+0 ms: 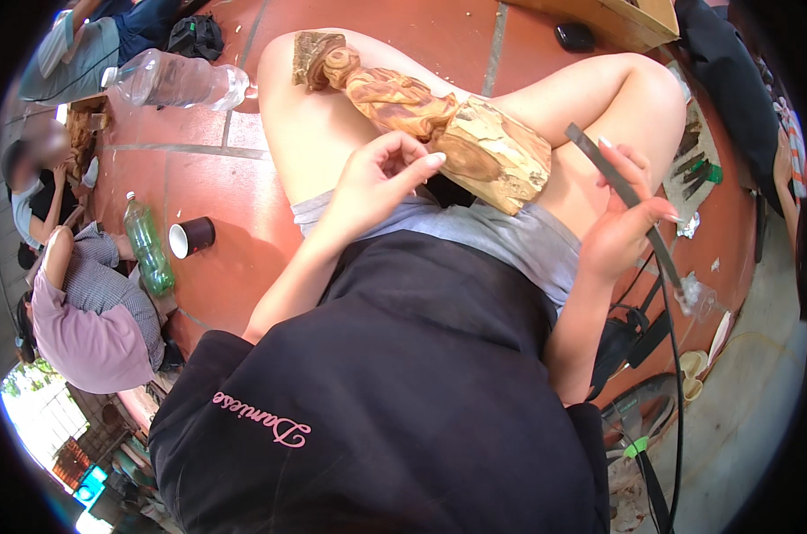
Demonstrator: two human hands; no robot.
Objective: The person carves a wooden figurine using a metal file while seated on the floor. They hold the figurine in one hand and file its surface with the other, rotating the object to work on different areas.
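Observation:
A carved wooden figure [421, 111] with a rough block base lies across my bare thighs, its carved end pointing away from me. My left hand [381, 173] hovers just beside the block base, fingers curled with the thumb and forefinger pinched, holding nothing that I can see. My right hand [626, 218] grips a long flat dark file [621, 200], which slants from upper left to lower right over my right knee. The file's tip is close to the block base without touching it.
On the red tiled floor lie a clear plastic bottle [176, 82], a green bottle [148, 245] and a dark cup [190, 237]. Other people sit at the left. A tool roll [693, 165], cables and a wooden box [626, 20] lie to the right.

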